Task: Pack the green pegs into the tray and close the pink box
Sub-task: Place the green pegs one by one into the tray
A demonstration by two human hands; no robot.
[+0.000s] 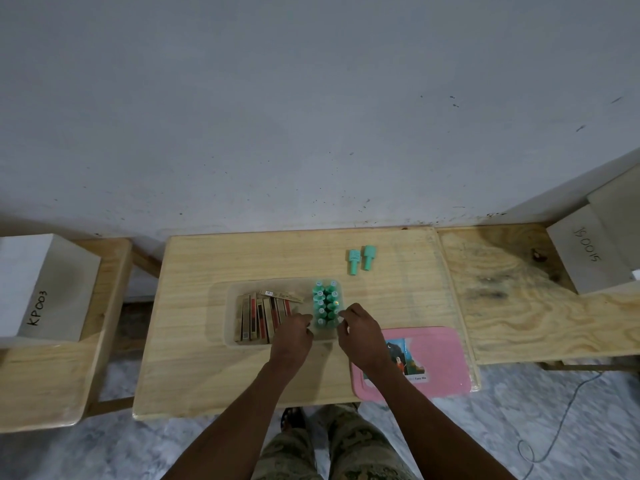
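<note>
Several green pegs stand upright in two rows in a small clear tray. The tray sits in the right end of a clear box on the wooden table. Two loose green pegs lie side by side on the table behind the box. The pink lid, with a picture label, lies flat at the front right. My left hand curls against the tray's near left corner. My right hand pinches the tray's near right edge.
A row of red and brown flat packs fills the left part of the clear box. White boxes marked KP003 and S10015 stand on side benches. A grey wall rises behind the table. A cable lies on the floor.
</note>
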